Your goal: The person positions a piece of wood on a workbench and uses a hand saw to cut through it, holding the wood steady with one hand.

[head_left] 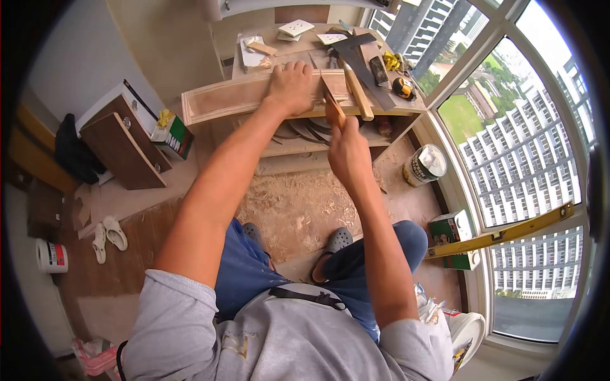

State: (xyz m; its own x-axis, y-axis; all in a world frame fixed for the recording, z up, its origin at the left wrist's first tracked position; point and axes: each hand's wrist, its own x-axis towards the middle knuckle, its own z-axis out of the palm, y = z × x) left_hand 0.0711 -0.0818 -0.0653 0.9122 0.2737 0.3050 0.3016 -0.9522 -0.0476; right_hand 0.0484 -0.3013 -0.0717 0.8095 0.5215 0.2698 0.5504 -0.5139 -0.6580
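Observation:
A long wooden board with moulded edges (225, 101) lies across the front of the workbench. My left hand (292, 87) is closed over it, fingers curled across the far edge and pressing it down. To the right, my right hand (349, 149) is wrapped round the wooden handle of a handsaw (328, 94). Its narrow dark blade points away from me and crosses the board near the right end; how deep it sits in the wood cannot be seen. Just right of the blade rests a tool with a pale wooden handle (358, 94).
On the workbench (289, 54) lie a large dark flat blade-like tool (365, 66), a tape measure (403, 88) and white socket plates (296, 27). Wood shavings (289, 206) cover the floor. A bucket (426, 165) and a leaning yellow level (502, 235) stand by the windows; brown panels (121, 152) lean left.

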